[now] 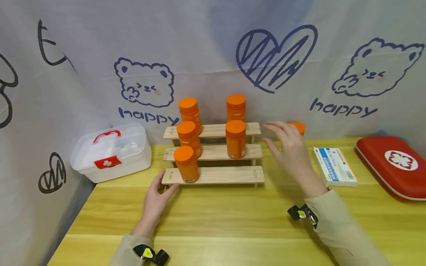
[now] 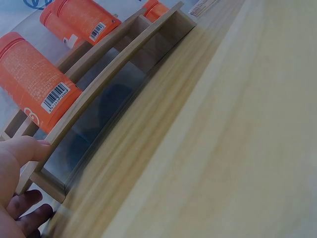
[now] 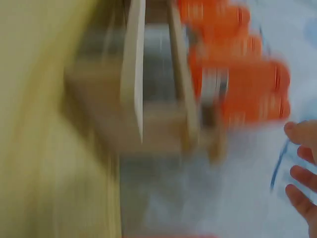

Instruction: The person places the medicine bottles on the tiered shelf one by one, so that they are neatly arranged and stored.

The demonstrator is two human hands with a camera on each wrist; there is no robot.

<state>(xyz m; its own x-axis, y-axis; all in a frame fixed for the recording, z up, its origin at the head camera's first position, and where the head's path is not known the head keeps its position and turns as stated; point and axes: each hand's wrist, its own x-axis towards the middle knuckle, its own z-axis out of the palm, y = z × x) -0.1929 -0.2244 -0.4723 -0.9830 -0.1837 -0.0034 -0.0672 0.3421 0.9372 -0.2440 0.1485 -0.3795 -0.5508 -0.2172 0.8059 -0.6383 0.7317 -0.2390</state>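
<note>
A three-step wooden rack (image 1: 226,174) carries several orange jars. One jar (image 1: 187,165) stands at the left of the bottom step; the middle and top steps each hold two. My left hand (image 1: 156,199) grips the left end of the bottom step. In the left wrist view the thumb (image 2: 32,148) lies at the step's front edge with fingers below. To the right of the rack, my right hand (image 1: 289,151) is in the air, fingers apart and holding nothing. Behind it another orange jar (image 1: 298,128) is mostly hidden. The right wrist view is blurred.
A white first-aid box (image 1: 113,155) with a red latch stands left of the rack. At the right lie a blue-and-white medicine box (image 1: 335,166) and a red first-aid case (image 1: 392,166). A printed curtain (image 1: 206,44) hangs behind the wooden table (image 1: 213,221).
</note>
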